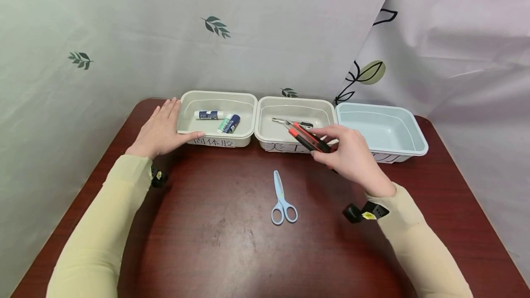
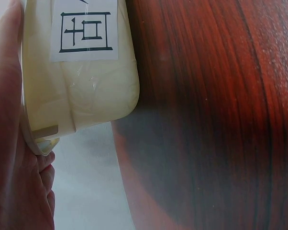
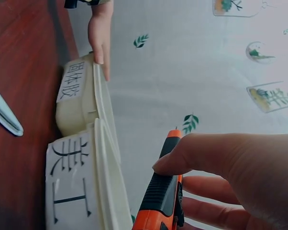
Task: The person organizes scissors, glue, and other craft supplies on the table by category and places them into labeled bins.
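My right hand (image 1: 352, 153) pinches a red-and-black utility knife (image 1: 308, 138) over the front rim of the middle white bin (image 1: 265, 138). In the right wrist view, the thumb presses along the black grip of the orange-and-black utility knife (image 3: 158, 191). Inside the middle bin lies another, slimmer cutter (image 1: 305, 124) with a black end. My left hand (image 1: 159, 128) rests on the left corner of the left white bin (image 1: 253, 105), fingers straight along its side and thumb over the front rim. That bin holds glue sticks (image 1: 209, 115) lying on its floor.
Light blue scissors (image 1: 280, 201) lie on the dark red table (image 1: 215, 243), in front of the middle bin, blades pointing away. A pale blue bin (image 1: 385, 128) stands at the right of the row. Paper labels (image 1: 213, 142) mark the bin fronts. Behind hangs a leaf-patterned curtain (image 1: 269, 36).
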Demonstrator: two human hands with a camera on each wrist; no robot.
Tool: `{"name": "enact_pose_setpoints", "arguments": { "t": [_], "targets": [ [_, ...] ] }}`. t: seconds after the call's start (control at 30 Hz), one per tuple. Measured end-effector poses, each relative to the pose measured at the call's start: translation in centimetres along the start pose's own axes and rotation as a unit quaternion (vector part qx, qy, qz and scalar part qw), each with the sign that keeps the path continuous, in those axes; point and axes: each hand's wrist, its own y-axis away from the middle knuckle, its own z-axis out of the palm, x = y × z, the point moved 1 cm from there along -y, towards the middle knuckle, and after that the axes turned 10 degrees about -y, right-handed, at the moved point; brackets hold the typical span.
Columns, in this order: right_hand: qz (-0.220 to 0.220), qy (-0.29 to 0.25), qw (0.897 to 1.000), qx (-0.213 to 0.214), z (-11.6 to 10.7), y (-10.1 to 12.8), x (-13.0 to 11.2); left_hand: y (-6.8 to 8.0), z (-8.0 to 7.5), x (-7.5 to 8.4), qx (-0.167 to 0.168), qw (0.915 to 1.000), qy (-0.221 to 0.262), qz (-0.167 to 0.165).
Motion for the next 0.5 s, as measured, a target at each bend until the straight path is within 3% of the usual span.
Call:
{"name": "enact_pose_setpoints", "arguments": {
  "t": [0.5],
  "targets": [
    [-0.028,0.006,1.000,0.004,-0.4,-2.9,-0.5,0.0,0.0,0.0,0.000,1.0000,0.000,0.002]
  ]
}}
